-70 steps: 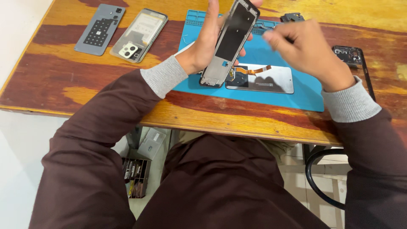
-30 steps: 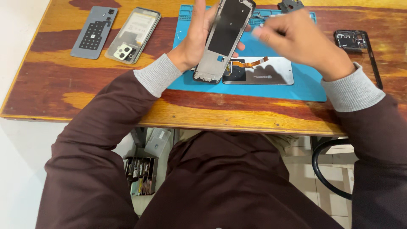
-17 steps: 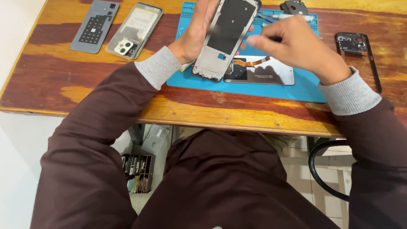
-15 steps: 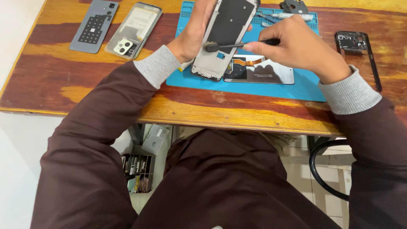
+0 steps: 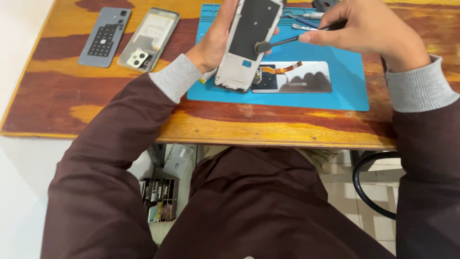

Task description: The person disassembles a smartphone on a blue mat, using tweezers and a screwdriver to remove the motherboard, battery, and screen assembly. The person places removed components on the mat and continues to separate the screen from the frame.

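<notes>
At ten o'clock on the wooden worktop [image 5: 57,96] you had a grey back plate [image 5: 104,36] with a dotted black pad, and just beside it a clear-edged rear cover [image 5: 149,39] with its camera block, both already off and set aside. Your left hand [image 5: 216,39] was closed around the phone frame [image 5: 249,43], held tilted above the blue mat [image 5: 345,91] at twelve o'clock, its silver rim scuffed and its middle a flat black sheet. By my judgement the phone was well stripped down, with work on the frame unfinished. The glossy screen panel [image 5: 299,77] lay flat on the mat under it, orange flex ribbon curling out. Your right hand [image 5: 369,29] pinched a slim black tool [image 5: 282,42], its round tip touching the frame's black sheet.
</notes>
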